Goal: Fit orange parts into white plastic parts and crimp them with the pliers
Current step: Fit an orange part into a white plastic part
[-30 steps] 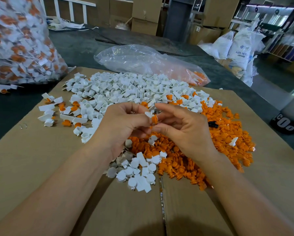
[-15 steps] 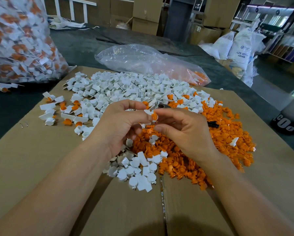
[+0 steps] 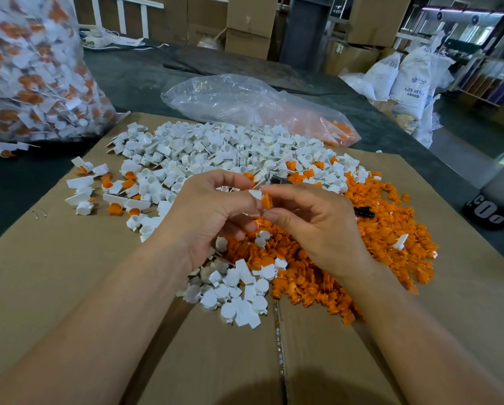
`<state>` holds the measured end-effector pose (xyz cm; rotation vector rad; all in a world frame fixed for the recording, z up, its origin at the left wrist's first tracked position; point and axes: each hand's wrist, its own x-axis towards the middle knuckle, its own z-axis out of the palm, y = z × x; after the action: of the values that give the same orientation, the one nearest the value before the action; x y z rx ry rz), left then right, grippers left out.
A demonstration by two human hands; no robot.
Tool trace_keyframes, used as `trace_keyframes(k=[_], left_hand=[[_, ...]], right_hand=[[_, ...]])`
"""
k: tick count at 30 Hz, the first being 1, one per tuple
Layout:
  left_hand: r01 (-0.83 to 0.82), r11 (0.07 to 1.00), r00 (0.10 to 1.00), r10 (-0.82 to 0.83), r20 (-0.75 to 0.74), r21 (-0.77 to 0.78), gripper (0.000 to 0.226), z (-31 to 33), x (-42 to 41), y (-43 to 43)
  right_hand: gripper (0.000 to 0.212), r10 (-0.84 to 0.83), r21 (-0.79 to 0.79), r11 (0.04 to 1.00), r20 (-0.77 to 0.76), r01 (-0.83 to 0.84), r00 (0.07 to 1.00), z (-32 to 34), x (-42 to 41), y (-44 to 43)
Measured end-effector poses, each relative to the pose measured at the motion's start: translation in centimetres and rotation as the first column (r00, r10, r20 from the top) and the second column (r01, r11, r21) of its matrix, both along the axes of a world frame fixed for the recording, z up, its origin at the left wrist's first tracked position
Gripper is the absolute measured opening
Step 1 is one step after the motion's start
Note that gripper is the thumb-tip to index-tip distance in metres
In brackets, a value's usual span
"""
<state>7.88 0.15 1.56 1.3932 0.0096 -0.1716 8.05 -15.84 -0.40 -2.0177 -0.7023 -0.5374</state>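
Left hand (image 3: 206, 211) pinches the white part (image 3: 256, 194), right hand (image 3: 309, 220) pinches the orange part (image 3: 266, 201); I'd line it up square between the fingertips, then push.

left hand (image 3: 208, 217): bare | right hand (image 3: 315, 229): bare | forearms (image 3: 113, 311): 2, both uncovered

Soft, even indoor light comes from overhead, brighter at upper right. A dim rounded shadow sits low on the flat brown cardboard sheet (image 3: 54, 273). The crumpled clear plastic bag (image 3: 239, 103) shows pale glare. Wide-angle distortion bends the edges; the background is soft.
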Motion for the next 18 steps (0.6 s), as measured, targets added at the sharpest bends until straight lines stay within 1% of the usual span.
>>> trace_keyframes(k=[9,13,18], left_hand=[[0.005,0.999,1.000,-0.005,0.005,0.041,0.020,-0.12,-0.27,-0.49],[-0.002,0.999,1.000,0.002,-0.002,0.035,0.021,-0.06,-0.32,-0.58],[-0.004,1.000,1.000,0.003,0.002,0.018,0.022,-0.04,-0.34,-0.59]], right_hand=[[0.028,0.012,-0.077,0.997,0.053,-0.008,0.998,-0.01,0.10,-0.22],[0.027,0.019,-0.093,0.996,0.063,-0.013,0.998,0.05,0.11,-0.22],[0.026,-0.010,-0.102,0.995,0.092,0.019,0.996,0.11,0.05,-0.31]])
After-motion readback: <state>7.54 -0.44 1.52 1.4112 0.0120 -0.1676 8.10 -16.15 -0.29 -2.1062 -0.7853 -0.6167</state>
